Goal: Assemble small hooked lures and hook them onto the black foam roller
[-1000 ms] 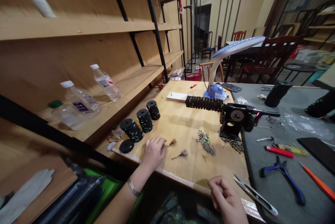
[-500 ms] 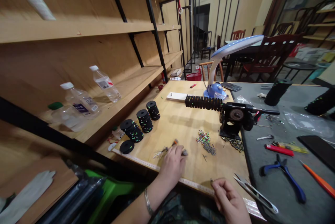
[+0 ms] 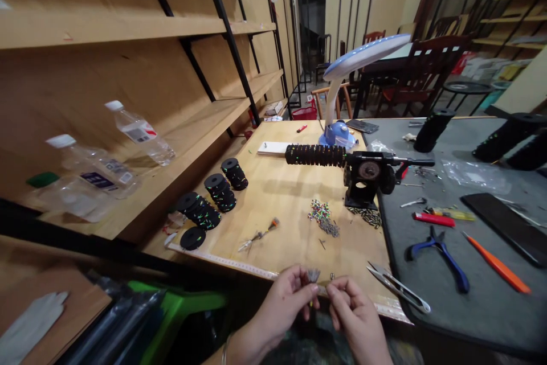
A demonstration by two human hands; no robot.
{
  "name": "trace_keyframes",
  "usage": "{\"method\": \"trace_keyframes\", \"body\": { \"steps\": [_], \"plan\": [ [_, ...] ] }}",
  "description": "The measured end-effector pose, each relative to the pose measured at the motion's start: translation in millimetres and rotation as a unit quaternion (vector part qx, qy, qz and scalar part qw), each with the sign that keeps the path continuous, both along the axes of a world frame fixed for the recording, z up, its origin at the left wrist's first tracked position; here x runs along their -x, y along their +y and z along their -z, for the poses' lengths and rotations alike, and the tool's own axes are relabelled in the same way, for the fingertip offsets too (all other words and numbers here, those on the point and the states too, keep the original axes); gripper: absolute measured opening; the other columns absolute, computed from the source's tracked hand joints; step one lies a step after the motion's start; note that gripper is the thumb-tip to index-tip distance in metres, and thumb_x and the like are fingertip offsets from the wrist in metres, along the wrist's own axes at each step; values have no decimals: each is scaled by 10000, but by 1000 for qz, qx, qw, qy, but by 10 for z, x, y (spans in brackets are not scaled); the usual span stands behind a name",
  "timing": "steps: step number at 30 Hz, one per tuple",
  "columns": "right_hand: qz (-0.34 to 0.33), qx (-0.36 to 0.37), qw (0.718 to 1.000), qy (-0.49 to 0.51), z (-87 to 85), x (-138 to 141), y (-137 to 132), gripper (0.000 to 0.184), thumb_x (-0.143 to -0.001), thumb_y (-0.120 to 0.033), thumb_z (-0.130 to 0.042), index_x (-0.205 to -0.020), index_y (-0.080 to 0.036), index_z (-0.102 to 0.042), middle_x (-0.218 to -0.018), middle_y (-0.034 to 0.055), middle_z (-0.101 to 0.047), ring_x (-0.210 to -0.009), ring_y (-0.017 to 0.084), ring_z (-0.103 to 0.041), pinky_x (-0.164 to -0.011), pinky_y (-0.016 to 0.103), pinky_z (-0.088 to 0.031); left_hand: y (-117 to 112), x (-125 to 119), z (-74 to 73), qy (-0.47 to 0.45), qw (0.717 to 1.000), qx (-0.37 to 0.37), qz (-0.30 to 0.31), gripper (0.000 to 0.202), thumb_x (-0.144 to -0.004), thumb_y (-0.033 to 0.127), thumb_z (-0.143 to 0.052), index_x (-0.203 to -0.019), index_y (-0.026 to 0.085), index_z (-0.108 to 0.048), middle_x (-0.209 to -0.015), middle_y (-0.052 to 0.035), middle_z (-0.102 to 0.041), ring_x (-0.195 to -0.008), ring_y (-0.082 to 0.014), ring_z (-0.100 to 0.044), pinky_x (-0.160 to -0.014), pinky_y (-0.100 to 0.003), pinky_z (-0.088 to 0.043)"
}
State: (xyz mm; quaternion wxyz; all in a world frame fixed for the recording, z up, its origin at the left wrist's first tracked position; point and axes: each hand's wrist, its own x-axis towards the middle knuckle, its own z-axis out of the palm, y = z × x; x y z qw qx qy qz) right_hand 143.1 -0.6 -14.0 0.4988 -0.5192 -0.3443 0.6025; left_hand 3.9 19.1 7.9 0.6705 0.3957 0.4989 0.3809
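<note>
My left hand (image 3: 290, 299) pinches a small grey bristly tuft (image 3: 313, 275) between thumb and fingers, low over the table's front edge. Close beside it, my right hand (image 3: 352, 311) is closed at the fingertips on a tiny metal piece (image 3: 332, 277), too small to name. The fingertips of both hands nearly meet. Two more small bundles lie beyond my left hand: a pale one (image 3: 252, 240) and an orange-tipped one (image 3: 273, 223). Farther off are a heap of coloured beads (image 3: 318, 210) and a pile of little grey pieces (image 3: 330, 228).
Black foam spools (image 3: 220, 191) stand along the left edge. A black clamp device (image 3: 363, 174) carries a black ribbed roll (image 3: 315, 154). Behind it stands a blue lamp (image 3: 337, 131). Scissors (image 3: 399, 288), blue pliers (image 3: 440, 259) and an orange tool (image 3: 496, 262) lie to the right.
My left hand has picked the grey tuft up from beside the other bundles and drawn it back next to my right hand. The view has shifted slightly to the right.
</note>
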Motion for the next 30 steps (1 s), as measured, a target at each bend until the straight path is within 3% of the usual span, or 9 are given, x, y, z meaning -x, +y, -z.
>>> {"method": "trace_keyframes", "body": {
  "steps": [3,12,18,22,27,30],
  "plan": [
    [-3,1,1000,4,27,4,-25,497,-672,-659,-696,-694,-179,-568,-379,-86,-436,-339,69,-352,-387,184,-264,-77,-69,46,1,1000,12,-8,448,-672,537,-741,-751,157,-516,-606,24,-547,-533,-95,-512,-426,-170,-379],
    [-47,-11,999,-1,82,-58,-23,450,-712,-595,-703,-725,-155,-609,-422,-52,-505,-387,89,-421,-422,198,-316,-153,-105,150,60,997,-45,9,361,-774,469,-657,-724,186,-440,-582,44,-521,-441,-63,-426,-399,-175,-336],
    [-8,-62,997,-55,69,-46,-53,384,-749,-532,-699,-725,-149,-666,-443,-38,-515,-416,108,-469,-442,210,-364,-186,-113,161,121,988,-99,-7,254,-812,337,-615,-694,192,-443,-570,57,-478,-468,-77,-443,-440,-185,-353],
    [-34,-78,993,-81,77,-50,-52,386,-763,-535,-677,-738,-150,-674,-483,-18,-553,-433,121,-499,-445,214,-386,-198,-114,221,134,982,-130,-11,224,-811,290,-613,-691,188,-455,-597,42,-497,-528,-96,-506,-498,-195,-401],
    [-5,-83,991,-106,88,-62,-54,407,-777,-560,-647,-712,-158,-630,-452,-36,-521,-417,114,-477,-439,209,-368,-187,-128,198,97,993,-60,2,300,-797,416,-634,-739,190,-445,-566,48,-507,-456,-93,-499,-415,-186,-371],
    [-2,-58,996,-71,95,-64,-55,428,-756,-584,-657,-731,-159,-609,-442,-46,-507,-402,104,-453,-424,204,-346,-173,-132,117,29,999,-32,-5,376,-742,470,-696,-794,176,-467,-633,39,-536,-519,-93,-529,-481,-196,-428]
  ]
}}
